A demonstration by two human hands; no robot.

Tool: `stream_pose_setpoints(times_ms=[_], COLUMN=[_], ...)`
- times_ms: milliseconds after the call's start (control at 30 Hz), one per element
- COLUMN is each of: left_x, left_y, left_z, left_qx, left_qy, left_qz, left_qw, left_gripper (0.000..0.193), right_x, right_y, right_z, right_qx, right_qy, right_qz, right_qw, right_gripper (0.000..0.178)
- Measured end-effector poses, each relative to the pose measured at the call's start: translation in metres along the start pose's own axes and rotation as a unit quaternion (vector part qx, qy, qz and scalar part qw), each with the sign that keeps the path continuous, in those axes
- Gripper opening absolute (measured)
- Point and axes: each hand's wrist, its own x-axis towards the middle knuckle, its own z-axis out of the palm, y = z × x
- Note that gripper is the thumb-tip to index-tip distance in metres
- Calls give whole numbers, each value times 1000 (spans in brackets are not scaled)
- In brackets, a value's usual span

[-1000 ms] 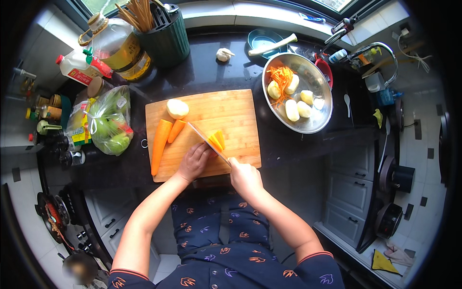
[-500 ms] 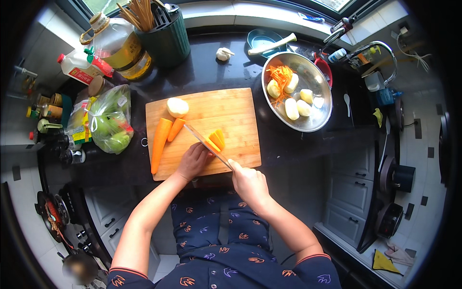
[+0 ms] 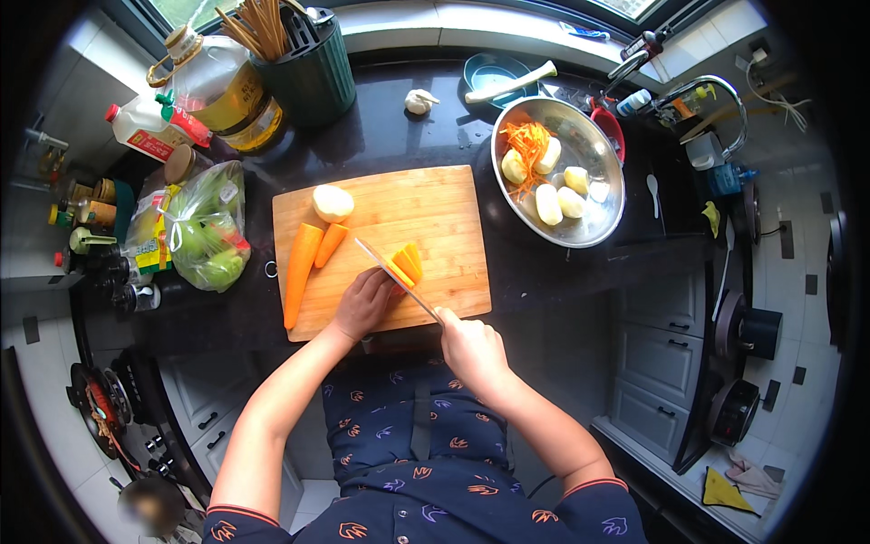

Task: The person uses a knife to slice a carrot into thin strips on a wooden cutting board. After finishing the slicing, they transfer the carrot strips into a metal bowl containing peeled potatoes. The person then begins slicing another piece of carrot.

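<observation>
My right hand [image 3: 472,348] is closed round the handle of a kitchen knife [image 3: 385,269], whose blade slants up and left across a piece of carrot. Curled fingers of my left hand [image 3: 364,301] press on that carrot beside the blade; most of the held part is hidden under them. Cut carrot pieces [image 3: 409,261] lean together just right of the blade. All this rests on a wooden cutting board [image 3: 444,204]. At the board's left lie a long peeled carrot [image 3: 302,276] and a shorter carrot piece [image 3: 332,246], with a peeled potato [image 3: 333,203] above them.
Right of the board, a steel bowl [image 3: 605,213] holds shredded carrot and several peeled potatoes. A peeler [image 3: 512,83] lies across a teal bowl [image 3: 480,69]. Garlic [image 3: 420,102] sits behind the board. At left stand a bag of green vegetables [image 3: 208,236] and an oil jug [image 3: 222,95].
The knife and my right hand have shifted slightly right and toward me, so the blade tip is farther from the short carrot piece. My left hand stays on the carrot.
</observation>
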Motion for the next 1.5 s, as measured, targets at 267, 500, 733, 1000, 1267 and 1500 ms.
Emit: stream_pose_setpoints(times_ms=[267, 500, 733, 1000, 1267, 1500], left_x=[5, -3, -1, -7, -7, -6], left_y=[3, -2, -2, -2, -2, -2], left_z=[-1, 10, 6, 6, 6, 7], left_qx=[-12, -15, -12, 14, 7, 8], left_qy=[6, 12, 12, -4, -10, -5], left_qz=[-7, -4, 3, 8, -5, -3], left_qw=[1000, 1000, 1000, 1000, 1000, 1000], left_gripper=[31, 26, 23, 28, 27, 27], right_x=[16, 38, 30, 4, -8, -12], right_y=[0, 8, 6, 1, 9, 7], right_z=[6, 32, 28, 9, 12, 12], right_qx=[48, 14, 6, 23, -23, -32], right_qy=[-15, -3, 20, 18, 47, 46], right_qz=[22, 15, 2, 11, -28, -22], right_qw=[998, 1000, 1000, 1000, 998, 998], right_gripper=[13, 13, 22, 33, 34, 33])
